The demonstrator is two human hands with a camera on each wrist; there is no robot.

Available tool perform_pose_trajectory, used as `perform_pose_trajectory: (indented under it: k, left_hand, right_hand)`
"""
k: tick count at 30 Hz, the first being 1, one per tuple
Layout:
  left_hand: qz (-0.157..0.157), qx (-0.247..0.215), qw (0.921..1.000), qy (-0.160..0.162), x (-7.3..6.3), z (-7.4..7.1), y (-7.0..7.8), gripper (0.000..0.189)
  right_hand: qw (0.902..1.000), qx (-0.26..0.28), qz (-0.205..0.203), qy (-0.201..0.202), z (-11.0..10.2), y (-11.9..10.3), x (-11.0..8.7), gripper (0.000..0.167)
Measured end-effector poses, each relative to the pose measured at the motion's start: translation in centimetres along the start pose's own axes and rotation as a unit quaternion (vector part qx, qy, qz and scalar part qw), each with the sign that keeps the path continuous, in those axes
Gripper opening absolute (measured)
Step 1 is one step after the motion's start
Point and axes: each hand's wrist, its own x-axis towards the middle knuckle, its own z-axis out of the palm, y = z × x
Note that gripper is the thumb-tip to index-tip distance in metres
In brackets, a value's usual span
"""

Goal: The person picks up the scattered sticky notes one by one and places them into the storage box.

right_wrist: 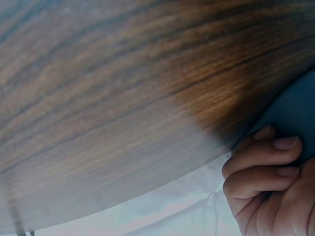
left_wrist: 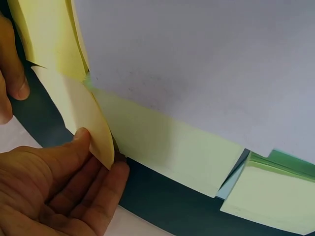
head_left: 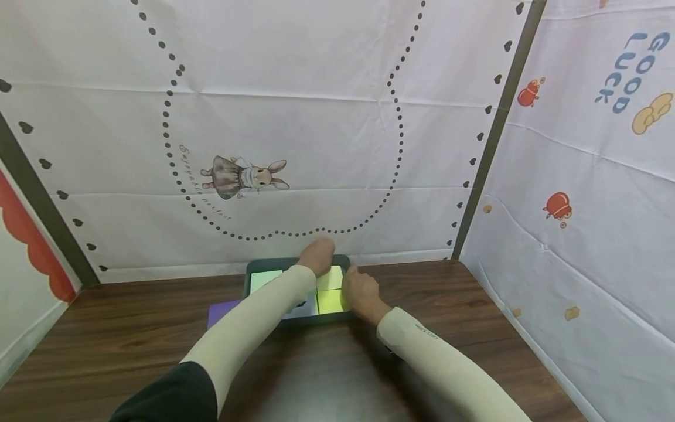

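Observation:
A dark green tray (head_left: 316,320) sits at the far edge of the table, holding paper pads that look like sticky notes. My left hand (head_left: 318,256) is at its far side. In the left wrist view the thumb and fingers pinch a pale yellow sticky note pad (left_wrist: 81,113), which bends and tilts up from the tray. My right hand (head_left: 362,293) grips the tray's right rim, fingers curled against the dark wall (right_wrist: 290,110). Yellow pads (head_left: 330,300), a pale green pad (head_left: 263,279) and a bluish-grey sheet (left_wrist: 197,59) lie inside. My left forearm covers part of the tray.
Something flat and purple (head_left: 220,310) lies left of the tray. The brown wooden table (head_left: 448,316) extends to both sides and towards me. White printed cloth (head_left: 295,129) hangs close behind the tray, with another cloth wall (head_left: 590,234) on the right.

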Motion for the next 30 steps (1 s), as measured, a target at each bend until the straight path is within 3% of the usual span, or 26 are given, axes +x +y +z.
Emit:
perform_pose_trajectory:
  k: [6, 13, 21, 25, 27, 30]
  left_hand:
    - [-0.006, -0.023, 0.9996, 0.014, -0.2, 0.5, -0.6, 0.019]
    - [0.004, -0.027, 0.9996, 0.008, -0.3, 1.1, -1.2, 0.02]
    - [-0.001, -0.045, 0.999, 0.005, 0.3, 2.5, -2.9, 0.019]
    - [0.009, -0.044, 0.9988, 0.021, 0.8, 3.5, -4.6, 0.019]
    - [0.019, -0.046, 0.9983, 0.031, 1.5, 4.2, -5.8, 0.019]
    - [0.022, -0.055, 0.9977, 0.032, 1.4, 3.6, -6.3, 0.018]
  right_hand:
    - [0.9999, -0.006, 0.004, -0.014, 0.8, -0.3, 0.7, 0.015]
    - [0.9994, -0.003, 0.008, -0.032, 1.0, -0.5, 0.5, 0.025]
    - [0.9994, -0.019, -0.009, -0.026, 1.4, -0.2, 0.0, 0.038]
    - [0.9989, -0.035, -0.027, 0.013, -1.5, -0.6, -1.9, 0.029]
    - [0.9978, -0.046, -0.035, 0.032, -1.8, -0.6, -2.0, 0.027]
    - [0.9978, -0.05, -0.034, 0.027, -1.9, -0.4, -1.7, 0.029]
